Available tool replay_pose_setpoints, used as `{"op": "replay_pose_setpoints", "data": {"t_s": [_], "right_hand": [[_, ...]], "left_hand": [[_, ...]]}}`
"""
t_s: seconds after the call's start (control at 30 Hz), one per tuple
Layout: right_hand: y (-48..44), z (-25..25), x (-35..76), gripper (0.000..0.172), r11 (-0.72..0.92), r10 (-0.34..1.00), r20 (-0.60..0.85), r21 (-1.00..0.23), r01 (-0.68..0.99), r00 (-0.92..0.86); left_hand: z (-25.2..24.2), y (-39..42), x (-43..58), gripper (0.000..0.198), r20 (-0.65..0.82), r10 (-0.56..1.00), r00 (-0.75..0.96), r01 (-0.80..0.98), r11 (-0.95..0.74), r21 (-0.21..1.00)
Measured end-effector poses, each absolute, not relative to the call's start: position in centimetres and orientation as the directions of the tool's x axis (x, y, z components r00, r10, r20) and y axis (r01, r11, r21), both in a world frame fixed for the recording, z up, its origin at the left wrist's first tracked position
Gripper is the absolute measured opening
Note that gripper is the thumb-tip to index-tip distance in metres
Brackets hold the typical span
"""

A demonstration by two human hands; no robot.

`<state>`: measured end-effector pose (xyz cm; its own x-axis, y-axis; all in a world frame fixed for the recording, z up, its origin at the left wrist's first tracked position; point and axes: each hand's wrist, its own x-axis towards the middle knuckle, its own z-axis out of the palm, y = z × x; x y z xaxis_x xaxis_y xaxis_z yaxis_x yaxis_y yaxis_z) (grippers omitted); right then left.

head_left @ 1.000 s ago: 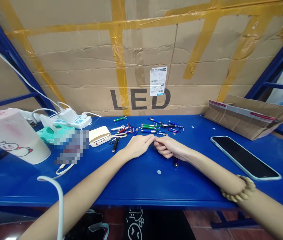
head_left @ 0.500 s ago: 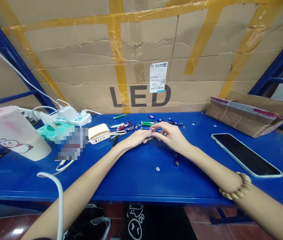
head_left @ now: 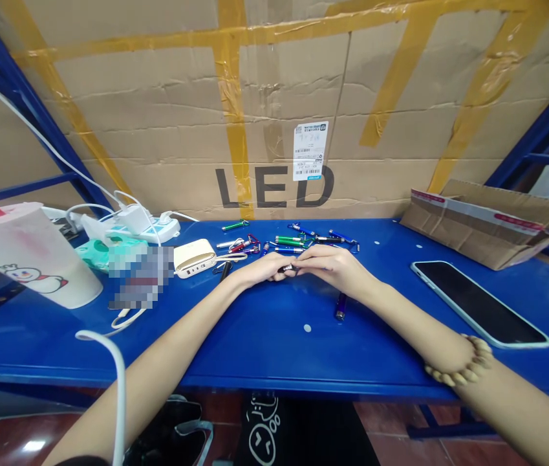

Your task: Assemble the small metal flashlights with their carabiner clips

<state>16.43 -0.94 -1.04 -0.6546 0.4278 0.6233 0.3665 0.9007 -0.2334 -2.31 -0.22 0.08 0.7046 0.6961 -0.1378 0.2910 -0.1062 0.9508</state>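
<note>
Over the middle of the blue table, my left hand (head_left: 268,270) is closed around a small keychain flashlight (head_left: 288,267), of which only a dark, silvery end shows. My right hand (head_left: 335,265) meets it from the right, thumb and fingers pinched together at that end. Most of the flashlight is hidden by my fingers. Below my right palm lies a dark blue flashlight (head_left: 341,307) with a silver tip. Just behind both hands are several metal flashlights with small clips, among them a green one (head_left: 288,240) and a black one (head_left: 330,240).
A cream power bank (head_left: 195,257), a green tissue pack (head_left: 109,251) and a tilted drink cup (head_left: 36,259) stand left, with a white cable (head_left: 118,388) in front. To the right are a phone (head_left: 480,303) and an open cardboard box (head_left: 487,226). A large carton (head_left: 167,129) backs the table.
My right hand's fingers have come down and closed onto the flashlight end held at my left hand. The view has shifted slightly.
</note>
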Motion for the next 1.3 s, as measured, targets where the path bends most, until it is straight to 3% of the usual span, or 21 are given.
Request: {"op": "replay_pose_setpoints", "data": {"t_s": [0.27, 0.37, 0.53, 0.7, 0.97, 1.1, 1.3], "right_hand": [[-1.1, -1.5, 16.0, 0.031, 0.886, 0.425, 0.646, -0.153, 0.438, -0.634], [-1.1, -1.7, 16.0, 0.03, 0.883, 0.433, 0.654, -0.169, 0.438, -0.621], [-1.2, -1.5, 15.8, 0.022, 0.848, 0.527, 0.659, -0.371, 0.377, -0.537], [-1.7, -0.8, 15.6, 0.022, 0.708, 0.706, 0.575, -0.551, 0.441, -0.414], [-2.0, -0.4, 15.3, 0.032, 0.601, 0.799, 0.49, -0.626, 0.497, -0.348], [-1.9, -0.6, 15.2, 0.038, 0.516, 0.856, 0.395, -0.674, 0.529, -0.332], [-2.0, 0.0, 15.1, 0.047, 0.284, 0.929, 0.157, -0.882, 0.375, -0.335]], "left_hand": [[-1.7, 0.8, -2.3, 0.045, -0.051, 0.804, 0.593, 0.343, -0.195, 0.919], [-1.6, 0.3, -2.1, 0.047, -0.027, 0.852, 0.523, 0.448, -0.248, 0.859], [-1.1, -1.4, -1.1, 0.053, 0.076, 0.936, 0.343, 0.742, -0.319, 0.589], [-0.7, -2.5, -0.6, 0.055, 0.1, 0.936, 0.337, 0.802, -0.341, 0.491], [-0.6, -2.9, -1.0, 0.046, 0.139, 0.902, 0.408, 0.859, -0.431, 0.274], [-0.5, -2.9, -1.1, 0.041, 0.148, 0.907, 0.394, 0.855, -0.421, 0.302], [-0.2, -3.3, -0.9, 0.031, 0.157, 0.865, 0.476, 0.718, -0.485, 0.499]]}}
